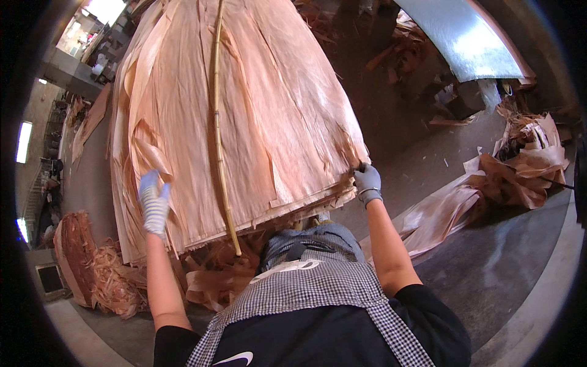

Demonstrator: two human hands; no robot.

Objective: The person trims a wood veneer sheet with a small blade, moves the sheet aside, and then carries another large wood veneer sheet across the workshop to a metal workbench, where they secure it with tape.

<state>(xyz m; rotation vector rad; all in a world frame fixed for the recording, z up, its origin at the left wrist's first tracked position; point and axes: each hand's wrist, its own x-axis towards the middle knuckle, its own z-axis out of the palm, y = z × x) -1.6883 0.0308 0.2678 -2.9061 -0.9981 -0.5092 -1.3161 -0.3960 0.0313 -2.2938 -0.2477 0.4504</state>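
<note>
A tall stack of thin reddish wood veneer sheets (293,116) stretches away in front of me, its near edge uneven and layered. At its left side, my left hand (154,205), in a white-and-grey striped glove, is over a curled, torn strip of veneer, with thumb and fingers apart. My right hand (367,181), in a grey glove, is closed on the near right corner of the top veneer sheet, where the wood looks dark and split. Along the stack lies a thin bamboo pole (218,122), its near end sticking out past the edge towards me.
Crumpled veneer scraps (513,177) lie on the floor to the right, and a heap of shavings (116,281) sits at the lower left. A shiny metal sheet (468,43) stands at the far right. More scraps lie under the stack's near edge.
</note>
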